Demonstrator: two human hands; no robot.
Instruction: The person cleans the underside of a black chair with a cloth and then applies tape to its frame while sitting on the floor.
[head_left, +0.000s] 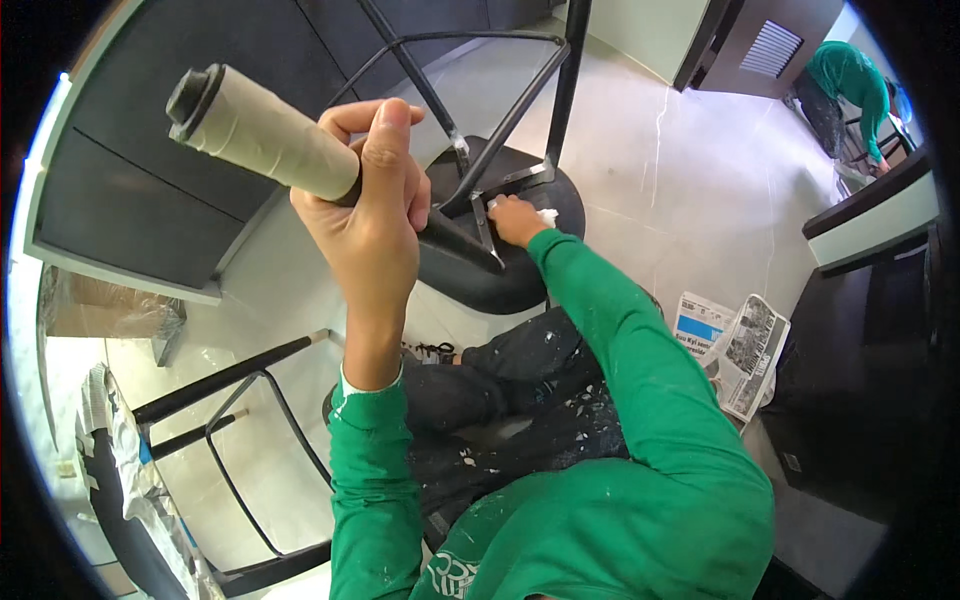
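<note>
An upturned black stool rests with its seat on the floor and its legs in the air. My left hand is closed around one black leg, near its end wrapped in beige tape. Lower down, my right hand reaches to the seat's underside, beside the metal brackets where the legs join. Its fingers are bent round a white wad, perhaps tissue or cloth, of which only small bits show. A round footrest bar links the legs.
Another stool with black legs lies at the left, partly wrapped in plastic. Newspapers lie on the floor at the right, by a dark cabinet. A person in green bends over at the far right. Dark panels stand far left.
</note>
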